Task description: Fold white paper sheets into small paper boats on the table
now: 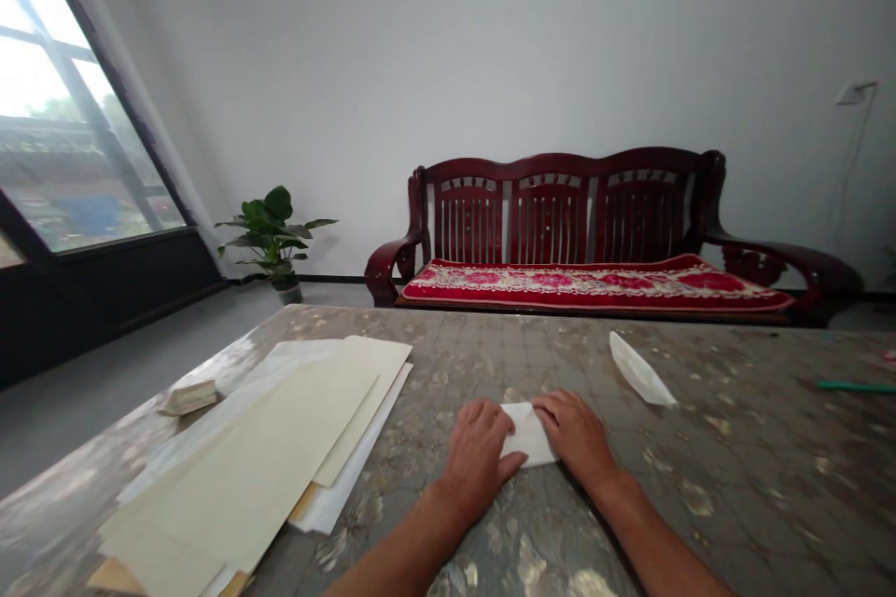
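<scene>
A small folded piece of white paper [527,435] lies on the patterned tabletop between my two hands. My left hand [477,450] holds its left side, with the fingers curled on the upper edge and the thumb lower down. Over the right side, my right hand [577,434] presses with bent fingers; its thumb is mostly hidden. Beyond my right hand lies a separate white folded paper piece [639,371], long and pointed at its ends.
Loose cream and white sheets [273,448] spread across the table's left part, beside a small pale block-like stack [189,397]. A green stick-like object [855,386] lies far right. Past the table [448,345] stand a wooden bench [546,215] and a potted plant [274,231].
</scene>
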A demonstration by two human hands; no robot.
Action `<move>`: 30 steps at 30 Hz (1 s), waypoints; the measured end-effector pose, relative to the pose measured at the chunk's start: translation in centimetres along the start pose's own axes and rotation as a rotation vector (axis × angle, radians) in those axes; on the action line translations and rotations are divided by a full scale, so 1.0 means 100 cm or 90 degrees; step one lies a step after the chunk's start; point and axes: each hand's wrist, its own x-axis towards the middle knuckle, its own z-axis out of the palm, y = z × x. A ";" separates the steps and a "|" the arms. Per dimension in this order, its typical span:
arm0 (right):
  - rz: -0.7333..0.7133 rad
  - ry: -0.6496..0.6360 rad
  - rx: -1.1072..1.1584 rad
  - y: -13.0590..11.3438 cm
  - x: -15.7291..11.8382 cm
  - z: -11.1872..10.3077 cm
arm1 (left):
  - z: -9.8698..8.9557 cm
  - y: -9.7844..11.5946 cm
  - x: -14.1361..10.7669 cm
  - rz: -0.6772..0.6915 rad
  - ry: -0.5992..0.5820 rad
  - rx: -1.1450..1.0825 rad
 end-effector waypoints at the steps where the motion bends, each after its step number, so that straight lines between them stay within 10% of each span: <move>1: -0.007 -0.004 0.000 -0.001 0.000 0.000 | 0.001 -0.001 0.000 0.019 0.002 -0.012; 9: -0.021 -0.039 -0.014 -0.003 -0.003 -0.003 | 0.014 -0.010 0.001 0.073 -0.100 0.032; 30: -0.103 -0.039 -0.072 -0.002 -0.013 0.009 | 0.001 0.014 -0.004 0.036 -0.048 0.116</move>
